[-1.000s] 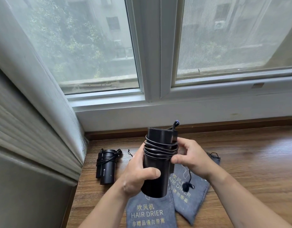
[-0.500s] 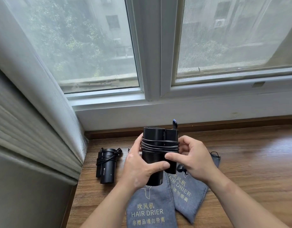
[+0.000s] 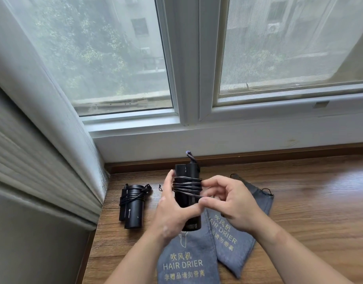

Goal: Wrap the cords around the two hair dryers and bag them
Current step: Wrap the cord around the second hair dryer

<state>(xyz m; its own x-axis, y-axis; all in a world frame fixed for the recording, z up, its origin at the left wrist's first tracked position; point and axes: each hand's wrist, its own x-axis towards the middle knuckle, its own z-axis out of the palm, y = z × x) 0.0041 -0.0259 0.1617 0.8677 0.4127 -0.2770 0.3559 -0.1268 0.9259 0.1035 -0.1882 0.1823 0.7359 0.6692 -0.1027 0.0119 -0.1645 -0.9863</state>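
Since a second ago, the dryer [image 3: 187,199] has sunk lower, upright between both hands above the table [image 3: 299,201]. Left hand [image 3: 173,214] grips its barrel; right hand [image 3: 227,203] pinches the cord [image 3: 186,184] end at its right side. Bags [image 3: 188,259] lie directly beneath, nearer the left; a second dryer [image 3: 133,208] lies wrapped at left.

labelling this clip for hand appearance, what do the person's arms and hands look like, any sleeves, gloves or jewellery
Both forearms are bare as far as the frame shows; no sleeve reaches into view. The left hand and right hand wear no gloves. No rings, watch or bracelet show on the visible fingers or wrists. Nails look short and unpainted. No markings or cables are attached to either arm.
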